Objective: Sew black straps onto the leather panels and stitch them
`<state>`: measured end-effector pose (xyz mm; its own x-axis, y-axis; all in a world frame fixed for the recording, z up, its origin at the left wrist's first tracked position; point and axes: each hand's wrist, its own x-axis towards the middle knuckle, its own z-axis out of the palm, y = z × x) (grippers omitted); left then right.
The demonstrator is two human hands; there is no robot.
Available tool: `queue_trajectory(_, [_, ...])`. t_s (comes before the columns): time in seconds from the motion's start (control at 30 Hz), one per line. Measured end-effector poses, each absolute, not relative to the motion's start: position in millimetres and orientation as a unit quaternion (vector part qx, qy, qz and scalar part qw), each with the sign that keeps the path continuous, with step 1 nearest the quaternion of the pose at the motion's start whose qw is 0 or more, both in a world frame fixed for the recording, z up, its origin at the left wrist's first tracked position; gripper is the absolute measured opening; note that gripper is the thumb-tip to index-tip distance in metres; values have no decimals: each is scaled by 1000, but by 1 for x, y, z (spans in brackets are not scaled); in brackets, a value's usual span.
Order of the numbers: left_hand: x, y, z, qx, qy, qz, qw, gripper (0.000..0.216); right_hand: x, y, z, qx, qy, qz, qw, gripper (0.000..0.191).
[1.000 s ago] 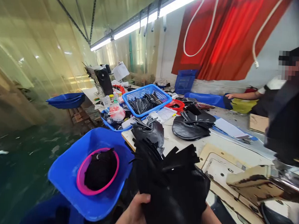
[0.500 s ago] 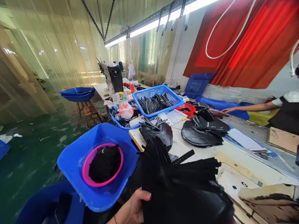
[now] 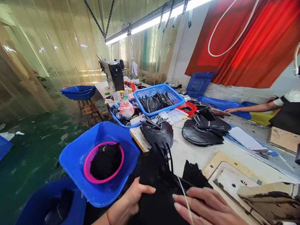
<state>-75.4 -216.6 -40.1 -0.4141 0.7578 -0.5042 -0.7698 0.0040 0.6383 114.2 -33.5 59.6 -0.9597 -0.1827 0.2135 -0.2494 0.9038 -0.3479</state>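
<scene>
A bundle of black leather pieces [image 3: 158, 186] lies at the near edge of the worktable [image 3: 188, 151]. My left hand [image 3: 132, 197] grips its left edge, thumb on top. Lying flat on the bundle's right side is my right hand [image 3: 210, 211], fingers stretched out, with a thin pale thread [image 3: 185, 201] running across them. Left of the bundle stands a blue tub [image 3: 97, 163] that holds a pink bowl [image 3: 103, 162] of black pieces.
Farther back on the table are stacks of black pieces [image 3: 204, 130], a blue basket of black straps [image 3: 158, 99] and a sewing machine [image 3: 114, 73]. Another person's arm [image 3: 250, 107] reaches over the table at the right. More blue tubs [image 3: 78, 92] stand by the green floor.
The bundle has come down flatter on the table. My right hand, hidden under it before, now lies on top with its fingers spread. The left hand keeps its grip.
</scene>
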Motion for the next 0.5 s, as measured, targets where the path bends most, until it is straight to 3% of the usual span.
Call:
queue_trajectory(0.1, [-81,-217,-39,-19,460,735,499,46,110,-41,35,83,-976,137,147,86])
queue_trajectory(0.23, [-87,-220,-39,-7,486,725,488,48,104,-21,25,-68,-941,253,215,64])
queue_trajectory(0.3, [-85,-220,-37,7,485,712,508,49,94,-9,34,-159,-921,276,222,65])
queue_trajectory(0.4, [-78,-216,-33,30,479,703,525,52,73,-11,51,-183,-938,141,258,89])
queue_trajectory(0.5, [-71,-210,-33,14,462,709,533,51,60,-41,61,-9,-965,12,261,84])
